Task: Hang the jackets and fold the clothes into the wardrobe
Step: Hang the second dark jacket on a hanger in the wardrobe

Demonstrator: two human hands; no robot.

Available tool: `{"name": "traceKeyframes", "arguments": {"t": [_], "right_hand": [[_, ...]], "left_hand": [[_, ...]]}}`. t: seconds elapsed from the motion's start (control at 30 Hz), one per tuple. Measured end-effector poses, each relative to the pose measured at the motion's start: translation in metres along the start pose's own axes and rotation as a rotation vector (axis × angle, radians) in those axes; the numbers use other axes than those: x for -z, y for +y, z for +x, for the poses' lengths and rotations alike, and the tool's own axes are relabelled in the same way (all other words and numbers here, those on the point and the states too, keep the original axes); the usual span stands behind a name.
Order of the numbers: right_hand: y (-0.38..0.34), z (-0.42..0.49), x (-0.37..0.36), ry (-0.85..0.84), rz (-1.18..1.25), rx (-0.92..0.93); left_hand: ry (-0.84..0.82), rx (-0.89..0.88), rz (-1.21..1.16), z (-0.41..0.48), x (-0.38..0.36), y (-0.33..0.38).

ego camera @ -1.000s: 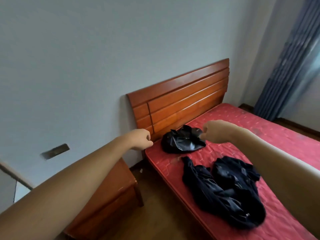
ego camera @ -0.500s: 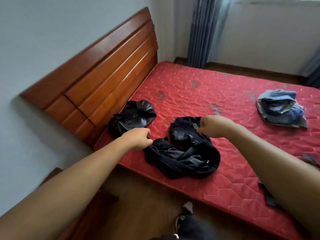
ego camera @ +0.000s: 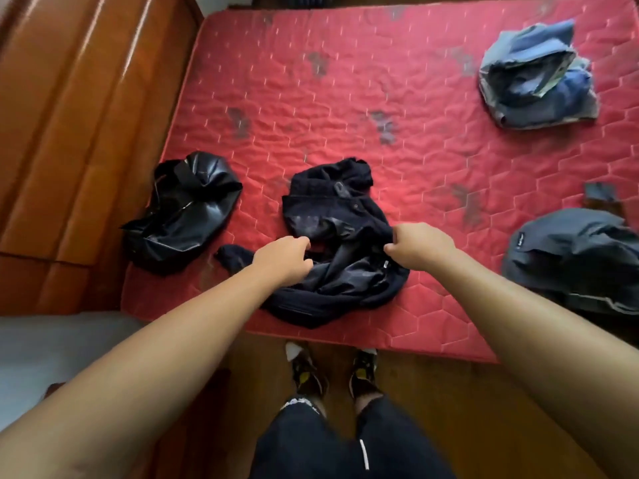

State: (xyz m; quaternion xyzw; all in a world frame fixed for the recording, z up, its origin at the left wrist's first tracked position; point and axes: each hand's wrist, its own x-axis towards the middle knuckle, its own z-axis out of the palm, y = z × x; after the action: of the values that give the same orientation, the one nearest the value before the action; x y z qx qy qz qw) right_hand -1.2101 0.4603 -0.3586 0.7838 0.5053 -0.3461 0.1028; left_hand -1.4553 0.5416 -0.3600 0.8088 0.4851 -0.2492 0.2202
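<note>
The left hand and right hand pinch the crumpled dark navy garment between them; lifting evenly should open it.

No legible text; grey jacket logo unreadable.

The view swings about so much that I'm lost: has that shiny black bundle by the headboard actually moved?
No. The shiny black bundle still lies on the corner of the red mattress, right beside the wooden headboard; only the camera turned.
</note>
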Motion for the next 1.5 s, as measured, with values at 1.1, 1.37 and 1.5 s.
{"name": "traceKeyframes", "arguments": {"t": [1.1,1.37,1.5], "right_hand": [[0.043,0.173,-0.271,0.225,1.240,-0.808],[0.024,0.116,-0.132,0.292,0.829,-0.322],[0.007,0.073,-0.059,0.221,0.319,-0.034]], "left_hand": [[0.070,-0.586,0.452,0.301,-0.140,0.045],[0.352,-0.486,0.397,0.237,0.021,-0.024],[0.417,-0.517,0.441,0.188,0.112,-0.050]]}}
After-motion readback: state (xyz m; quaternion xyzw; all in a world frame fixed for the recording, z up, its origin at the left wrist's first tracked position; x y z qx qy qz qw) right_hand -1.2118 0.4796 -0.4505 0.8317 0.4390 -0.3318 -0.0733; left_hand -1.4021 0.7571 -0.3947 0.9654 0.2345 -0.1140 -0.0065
